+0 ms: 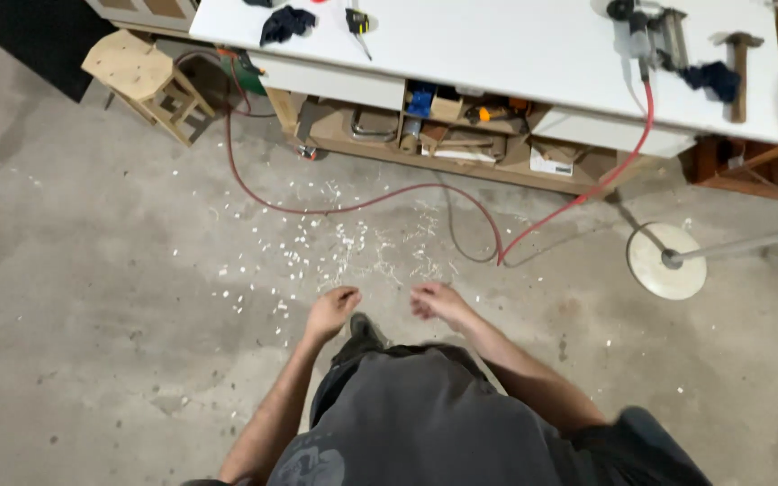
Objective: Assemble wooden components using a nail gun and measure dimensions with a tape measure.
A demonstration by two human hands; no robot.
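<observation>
I stand on a concrete floor and look down at my own body in a grey shirt and dark trousers. My left hand (333, 310) hangs in front of me with its fingers curled in and nothing visible in it. My right hand (437, 301) is beside it, slightly blurred, fingers loosely bent, also holding nothing that I can see. Both hands hover above a scatter of white chips (317, 252) on the floor. A white workbench (497, 45) stands further ahead, out of reach of both hands.
A red hose (362, 202) loops across the floor from the bench, where a tool (650, 31), a hammer (740, 58), a tape measure (357, 22) and dark cloths lie. A wooden stool (150, 81) stands left, a round white stand base (666, 261) right.
</observation>
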